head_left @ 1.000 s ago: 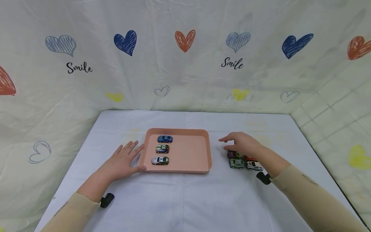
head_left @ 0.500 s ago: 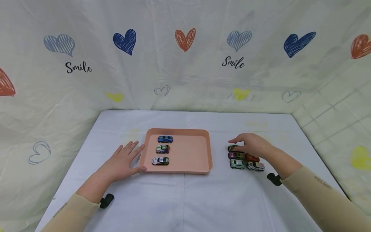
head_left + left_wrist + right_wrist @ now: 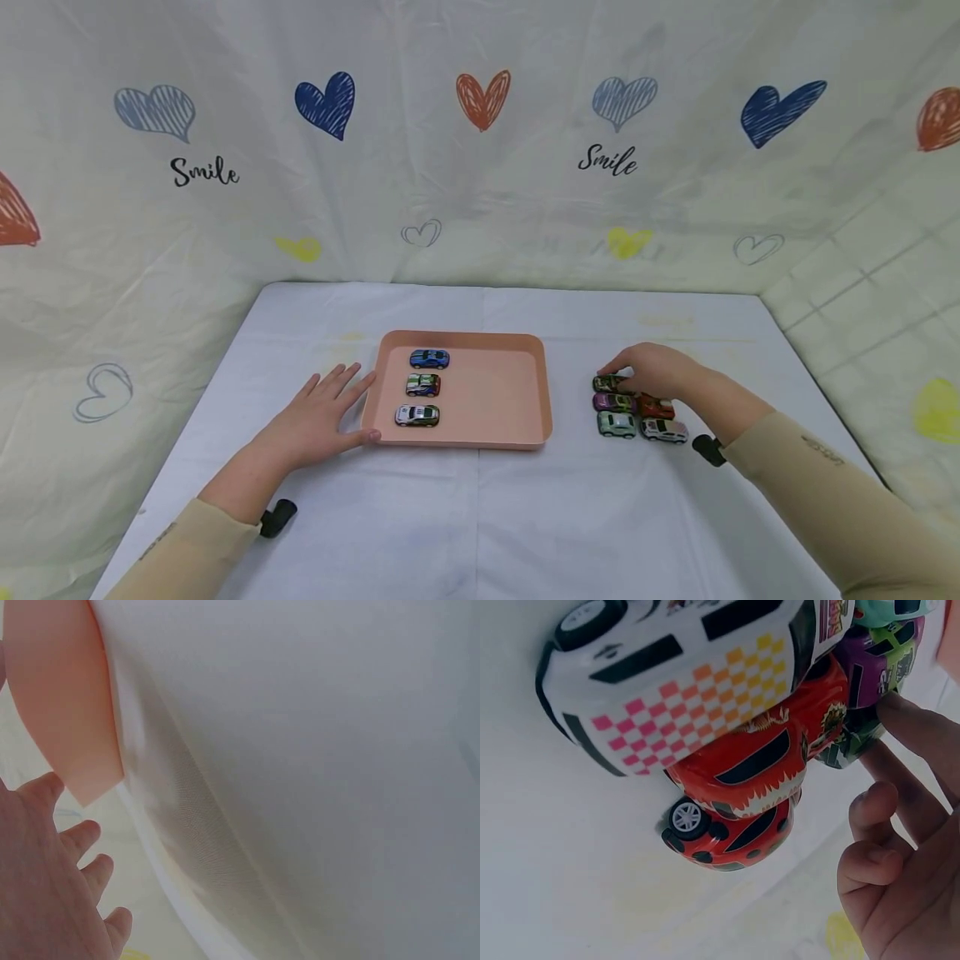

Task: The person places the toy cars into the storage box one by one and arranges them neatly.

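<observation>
My right hand (image 3: 660,371) is over a cluster of toy cars on the table's right side. Its thumb and index finger pinch a dark green toy car (image 3: 606,383) at the cluster's far left corner. Beside that one sit a purple-and-green car (image 3: 613,402), a red flame car (image 3: 656,407), a pale green car (image 3: 617,425) and a white checkered car (image 3: 664,430). A red car with black spots (image 3: 735,838) shows in the right wrist view, hidden under the hand from above. My left hand (image 3: 315,421) lies with fingers spread, thumb touching the pink tray's (image 3: 495,444) near left corner.
Three toy cars stand in a column in the tray's left half: a blue one (image 3: 430,358), a green-white-red one (image 3: 423,384) and a silver one (image 3: 417,415). A white cloth (image 3: 480,525) covers the table. A heart-patterned curtain (image 3: 525,200) hangs behind.
My right hand has moved right and come down onto the dark green car, its thumb and index finger closing on it. The left hand stays at the tray.
</observation>
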{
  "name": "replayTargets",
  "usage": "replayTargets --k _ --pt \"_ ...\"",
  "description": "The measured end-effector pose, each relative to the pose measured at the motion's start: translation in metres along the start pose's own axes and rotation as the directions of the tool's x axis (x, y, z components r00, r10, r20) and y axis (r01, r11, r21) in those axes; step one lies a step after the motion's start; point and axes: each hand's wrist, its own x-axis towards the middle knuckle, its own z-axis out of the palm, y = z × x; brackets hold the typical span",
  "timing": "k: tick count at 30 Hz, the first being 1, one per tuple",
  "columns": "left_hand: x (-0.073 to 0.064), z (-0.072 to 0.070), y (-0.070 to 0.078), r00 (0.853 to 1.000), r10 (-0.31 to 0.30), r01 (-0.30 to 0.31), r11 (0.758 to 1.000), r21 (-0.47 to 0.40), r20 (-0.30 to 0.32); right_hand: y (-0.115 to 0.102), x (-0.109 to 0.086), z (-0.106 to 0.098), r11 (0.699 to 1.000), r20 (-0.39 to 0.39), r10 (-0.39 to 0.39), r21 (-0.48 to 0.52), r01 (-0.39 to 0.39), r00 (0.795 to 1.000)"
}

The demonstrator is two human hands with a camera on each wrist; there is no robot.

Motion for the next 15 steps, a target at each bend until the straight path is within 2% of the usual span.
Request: replayTargets --k 5,9,15 --pt "-0.0009 -0.0010 0.0014 1.000 0.005 -0.005 1.000 -0.014 -0.013 0.0014 0.0023 -0.0014 1.000 0.032 -0.002 0.001 0.002 0.999" --pt "-0.0005 -0.0005 0.0010 1.000 0.004 -0.004 1.000 -0.018 -0.010 0.0027 0.0020 -0.0012 1.000 0.032 -0.011 -0.025 0.012 0.999" --pt "0.0011 0.0006 0.0000 1.000 0.002 -0.002 1.000 -0.008 0.002 0.0059 0.0018 0.0002 1.000 0.023 -0.029 -0.010 0.029 0.999"
